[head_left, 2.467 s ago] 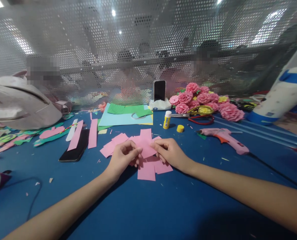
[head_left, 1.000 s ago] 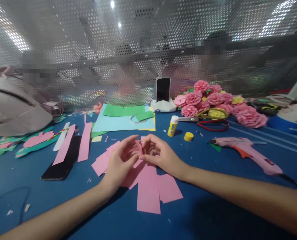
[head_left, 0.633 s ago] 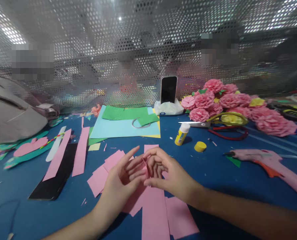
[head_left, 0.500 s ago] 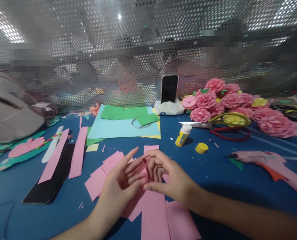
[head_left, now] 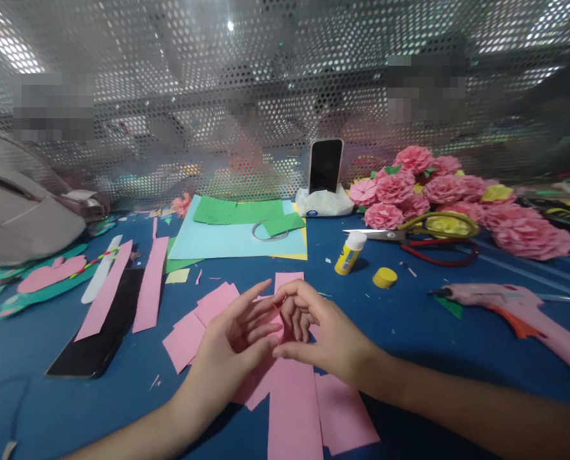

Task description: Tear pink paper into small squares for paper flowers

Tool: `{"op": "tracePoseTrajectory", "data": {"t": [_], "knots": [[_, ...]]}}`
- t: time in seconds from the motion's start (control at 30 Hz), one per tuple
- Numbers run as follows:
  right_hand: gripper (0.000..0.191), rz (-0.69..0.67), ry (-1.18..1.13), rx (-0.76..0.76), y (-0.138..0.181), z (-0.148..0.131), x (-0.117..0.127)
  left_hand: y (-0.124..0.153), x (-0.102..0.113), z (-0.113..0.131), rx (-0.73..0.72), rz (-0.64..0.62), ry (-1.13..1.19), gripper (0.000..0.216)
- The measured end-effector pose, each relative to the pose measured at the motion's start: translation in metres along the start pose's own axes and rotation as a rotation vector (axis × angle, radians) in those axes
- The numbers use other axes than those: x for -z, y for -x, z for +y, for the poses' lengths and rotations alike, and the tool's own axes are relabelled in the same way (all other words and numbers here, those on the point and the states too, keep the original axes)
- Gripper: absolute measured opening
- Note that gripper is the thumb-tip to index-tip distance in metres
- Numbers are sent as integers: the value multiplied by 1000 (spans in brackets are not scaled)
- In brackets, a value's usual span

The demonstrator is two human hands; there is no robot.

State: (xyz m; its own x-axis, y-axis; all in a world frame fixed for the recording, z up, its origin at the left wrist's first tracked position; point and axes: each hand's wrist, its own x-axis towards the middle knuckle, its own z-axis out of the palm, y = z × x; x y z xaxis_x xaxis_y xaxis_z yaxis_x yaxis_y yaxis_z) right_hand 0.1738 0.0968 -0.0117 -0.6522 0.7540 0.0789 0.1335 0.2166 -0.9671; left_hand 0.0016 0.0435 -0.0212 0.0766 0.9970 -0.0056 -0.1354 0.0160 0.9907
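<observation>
My left hand (head_left: 230, 342) and my right hand (head_left: 326, 335) meet fingertip to fingertip above a pile of pink paper pieces (head_left: 292, 402) on the blue table (head_left: 409, 326). Between the curled fingers of both hands sits a small piece of pink paper (head_left: 276, 317), mostly hidden by the fingers. The right hand's fingers curl round it; the left hand's fingers lie stretched against it, thumb under the right thumb.
A black phone (head_left: 96, 332) under pink strips (head_left: 149, 284) lies left. Behind are green and light-blue sheets (head_left: 237, 233), a glue stick (head_left: 349, 252), its yellow cap (head_left: 385, 277), scissors (head_left: 409, 233), paper flowers (head_left: 409, 188), a propped phone (head_left: 325, 166). A pink glue gun (head_left: 515, 306) lies right. Perforated screen behind, people beyond.
Both hands lifted off the pile and came together, rolling the small pink piece between the fingertips. The view moved closer and slightly down; in the last half second almost nothing shifted.
</observation>
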Motion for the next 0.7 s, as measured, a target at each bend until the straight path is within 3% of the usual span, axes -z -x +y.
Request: {"op": "tracePoseTrajectory", "data": {"t": [0.53,0.7], "knots": [[44,14,26,-17,4,-7,-1,2,-2,10,-24,56,-112,36],[38,17,-2,-3,4,-8,-1,1,-1,10,-42,36,-47,22]]}}
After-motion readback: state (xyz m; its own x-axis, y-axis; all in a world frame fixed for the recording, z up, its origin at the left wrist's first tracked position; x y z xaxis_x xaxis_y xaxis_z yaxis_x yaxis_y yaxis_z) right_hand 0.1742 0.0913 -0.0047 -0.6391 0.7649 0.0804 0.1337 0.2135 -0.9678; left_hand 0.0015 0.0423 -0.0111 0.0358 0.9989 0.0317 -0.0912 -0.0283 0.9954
